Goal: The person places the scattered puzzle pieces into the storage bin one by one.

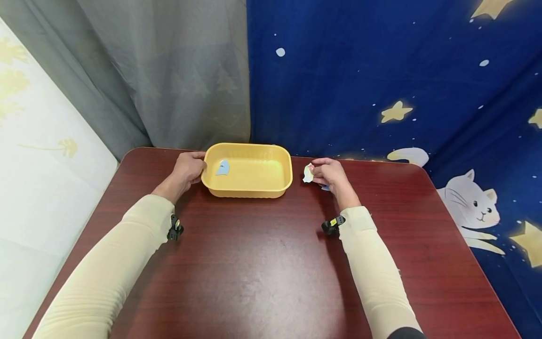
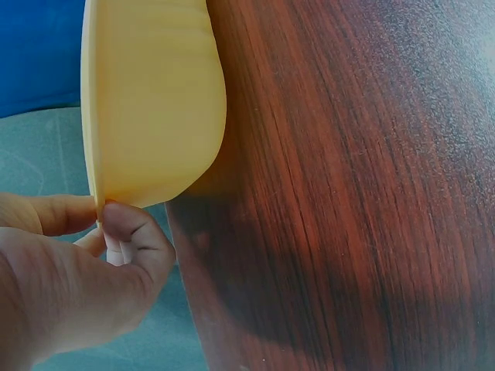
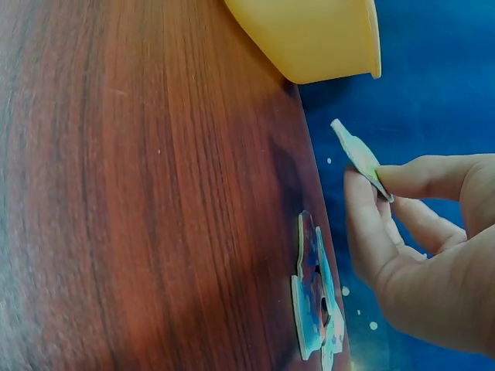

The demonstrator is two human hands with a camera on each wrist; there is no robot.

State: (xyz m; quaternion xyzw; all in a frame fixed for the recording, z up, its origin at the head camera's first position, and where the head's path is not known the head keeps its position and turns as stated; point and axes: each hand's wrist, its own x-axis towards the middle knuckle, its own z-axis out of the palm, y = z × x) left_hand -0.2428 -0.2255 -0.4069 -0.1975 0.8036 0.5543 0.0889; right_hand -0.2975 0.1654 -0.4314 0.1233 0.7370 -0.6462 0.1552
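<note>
Held piece hangs just off the tray's right end

From where I stand, the yellow plastic tray sits near the table's far edge, upper middle of the head view, its long axis running left to right. Just beyond its right end, and apart from it, is a small printed puzzle-like piece, so the tray lies to the left of the right hand. That hand pinches the piece between thumb and fingers; in the head view its longer way runs roughly up and down, leaning slightly.

The left hand is at the opposite end, thumb and fingers pinching the tray's left rim. A pale blue piece lies inside, left of the middle, nearer that hand.

Some things I can't make out. The right wrist view catches the held piece nearly edge-on, its lower end partly covered by fingers, and its height above the table is unclear. Loose pieces lie overlapping at the bottom of that view, too bunched to count; overhead, the right hand mostly hides them. Both wrist views cut the tray off.
</note>
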